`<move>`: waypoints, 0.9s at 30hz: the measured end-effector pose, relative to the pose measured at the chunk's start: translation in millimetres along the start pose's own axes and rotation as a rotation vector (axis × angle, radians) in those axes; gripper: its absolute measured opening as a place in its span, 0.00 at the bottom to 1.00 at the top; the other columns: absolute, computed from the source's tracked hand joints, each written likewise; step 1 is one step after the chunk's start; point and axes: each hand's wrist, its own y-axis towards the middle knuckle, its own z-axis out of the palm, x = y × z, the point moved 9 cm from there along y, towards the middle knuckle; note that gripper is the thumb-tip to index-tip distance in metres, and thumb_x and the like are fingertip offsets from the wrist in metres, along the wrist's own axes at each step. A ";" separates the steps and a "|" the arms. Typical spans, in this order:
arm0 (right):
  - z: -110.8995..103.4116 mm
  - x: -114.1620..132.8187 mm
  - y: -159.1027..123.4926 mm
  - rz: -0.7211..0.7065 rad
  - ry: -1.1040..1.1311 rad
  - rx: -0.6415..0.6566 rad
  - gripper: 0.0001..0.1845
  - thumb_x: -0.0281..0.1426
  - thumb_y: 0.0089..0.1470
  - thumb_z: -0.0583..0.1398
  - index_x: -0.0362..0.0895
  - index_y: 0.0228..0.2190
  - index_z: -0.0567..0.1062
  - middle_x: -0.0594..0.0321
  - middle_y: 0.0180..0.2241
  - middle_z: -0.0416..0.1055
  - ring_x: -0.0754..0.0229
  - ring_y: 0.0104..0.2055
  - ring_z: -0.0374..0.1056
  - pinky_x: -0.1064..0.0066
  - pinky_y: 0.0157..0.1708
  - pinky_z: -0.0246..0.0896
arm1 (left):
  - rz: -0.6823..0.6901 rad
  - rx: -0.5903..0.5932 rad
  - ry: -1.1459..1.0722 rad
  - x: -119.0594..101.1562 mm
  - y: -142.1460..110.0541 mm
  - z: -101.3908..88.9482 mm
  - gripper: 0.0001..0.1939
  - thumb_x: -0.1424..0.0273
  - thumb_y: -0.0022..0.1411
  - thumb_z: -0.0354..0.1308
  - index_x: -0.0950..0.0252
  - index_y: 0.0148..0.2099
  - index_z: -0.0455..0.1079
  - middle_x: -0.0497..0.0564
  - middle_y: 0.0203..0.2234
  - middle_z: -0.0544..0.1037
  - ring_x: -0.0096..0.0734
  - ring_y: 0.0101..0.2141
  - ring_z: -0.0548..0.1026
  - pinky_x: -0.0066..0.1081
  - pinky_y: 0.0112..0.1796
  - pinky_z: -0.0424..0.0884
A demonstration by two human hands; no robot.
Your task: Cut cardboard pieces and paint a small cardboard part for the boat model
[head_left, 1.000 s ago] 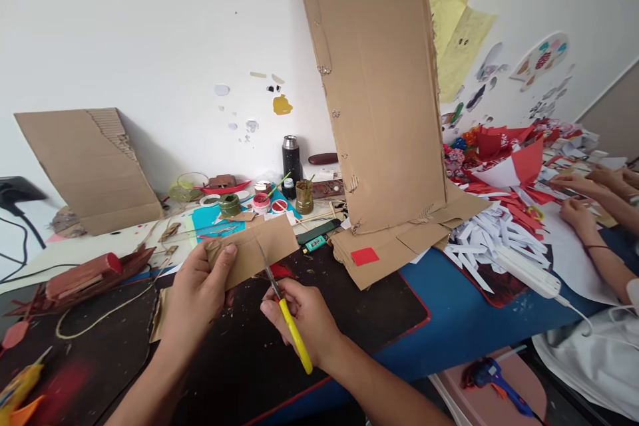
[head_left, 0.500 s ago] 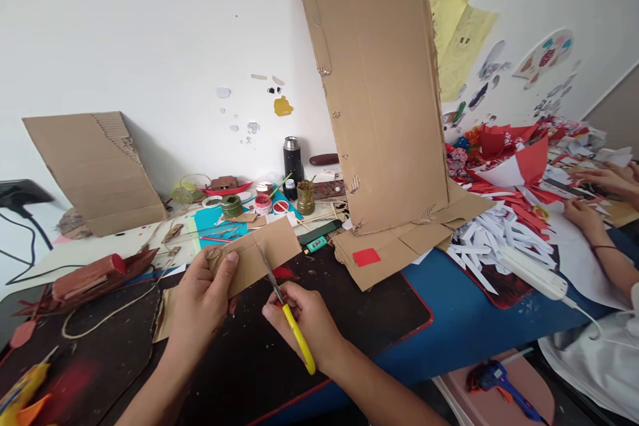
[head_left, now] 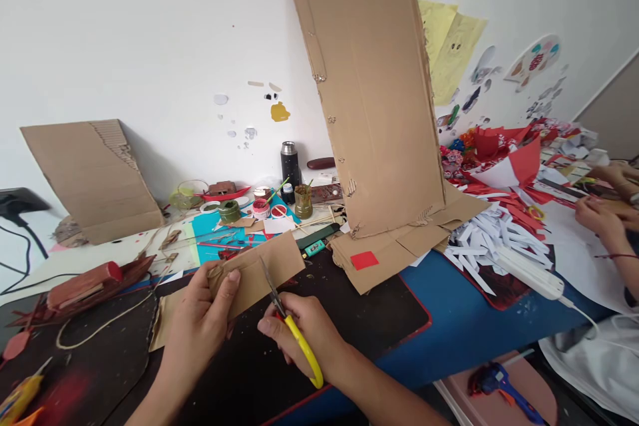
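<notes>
White wall [head_left: 150, 26], messy craft table [head_left: 454, 319]

Big cardboard panel [head_left: 374, 100] stands at the back, paint jars [head_left: 229, 212] off to its left. Left hand [head_left: 204, 316] is pinched shut on a small cardboard strip [head_left: 284, 261], thumb on top, above the dark mat [head_left: 359, 306]. Right hand [head_left: 309, 329] is curled around yellow-handled scissors [head_left: 305, 349], blades at the strip's middle. Can't tell if they're biting in.

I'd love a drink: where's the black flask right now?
In the head view, the black flask stands left of the tall cardboard sheet, behind the paint jars.
</notes>
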 end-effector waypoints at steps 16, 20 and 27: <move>0.9 -9.1 9.8 0.004 -0.041 -0.103 0.18 0.47 0.64 0.69 0.47 0.32 0.75 0.73 0.18 0.64 0.65 0.19 0.61 0.73 0.23 0.54 | -0.064 -0.034 -0.062 14.8 9.7 -0.6 0.31 0.34 0.58 0.69 0.57 0.42 0.73 0.42 0.18 0.73 0.31 0.15 0.67 0.29 0.16 0.62; -2.2 -10.8 15.2 0.029 0.121 -0.085 0.26 0.57 0.63 0.69 0.48 0.34 0.72 0.77 0.15 0.60 0.66 0.13 0.55 0.74 0.16 0.50 | -0.040 -0.061 -0.455 9.2 38.9 -17.0 0.39 0.32 0.59 0.67 0.56 0.58 0.79 0.54 0.47 0.88 0.45 0.43 0.86 0.33 0.37 0.82; -0.7 -22.5 8.3 0.039 0.266 -0.065 0.39 0.72 0.55 0.65 0.48 0.33 0.68 0.78 0.14 0.60 0.68 0.11 0.53 0.78 0.11 0.48 | -0.040 0.081 -1.144 -33.1 73.1 -18.4 0.46 0.32 0.69 0.55 0.58 0.74 0.69 0.56 0.74 0.72 0.52 0.75 0.67 0.52 0.70 0.72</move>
